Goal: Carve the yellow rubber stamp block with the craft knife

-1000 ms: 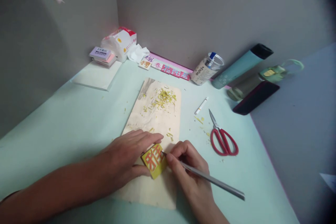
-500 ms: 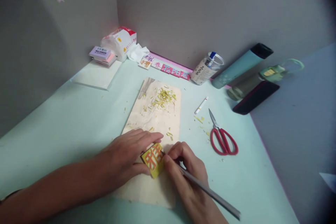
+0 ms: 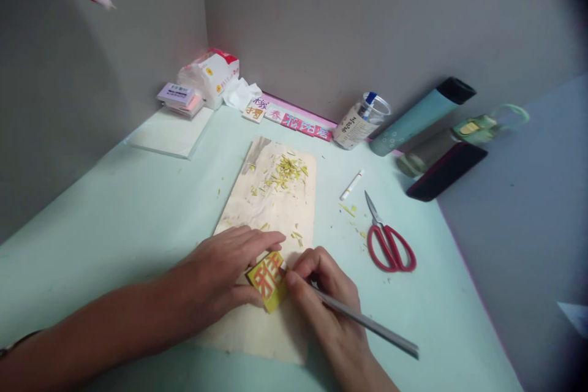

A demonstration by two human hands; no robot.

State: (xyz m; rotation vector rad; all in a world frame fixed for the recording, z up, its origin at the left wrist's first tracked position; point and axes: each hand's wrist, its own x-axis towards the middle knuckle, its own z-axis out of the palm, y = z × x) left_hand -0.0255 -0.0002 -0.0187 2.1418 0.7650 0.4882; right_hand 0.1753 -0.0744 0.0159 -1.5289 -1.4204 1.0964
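A small yellow block (image 3: pixel 268 282) bearing a red-and-white carved character lies on a pale wooden board (image 3: pixel 257 334). My left hand (image 3: pixel 232 266) grips it, with the fingers along its far edge and the thumb at its near side. In my right hand (image 3: pixel 328 306) is a slim grey carving knife (image 3: pixel 367 321), held like a pen, its tip against the block's right edge. My right fingers partly hide the tip. Yellow shavings (image 3: pixel 289 171) are heaped on the far part of the board.
Red-handled scissors (image 3: pixel 390 248) and a white capped stick (image 3: pixel 353 185) lie right of the board. Along the back are a tissue pack (image 3: pixel 211 76), carved blocks (image 3: pixel 305 125), a plastic cup (image 3: pixel 358 125), a blue bottle (image 3: pixel 418 116) and a dark phone (image 3: pixel 448 171). Erasers (image 3: pixel 179 98) sit on a white pad (image 3: pixel 168 135).
The knife's rear end has swung upward in view, and my right hand has tilted slightly with it. My left hand and the block stay in place.
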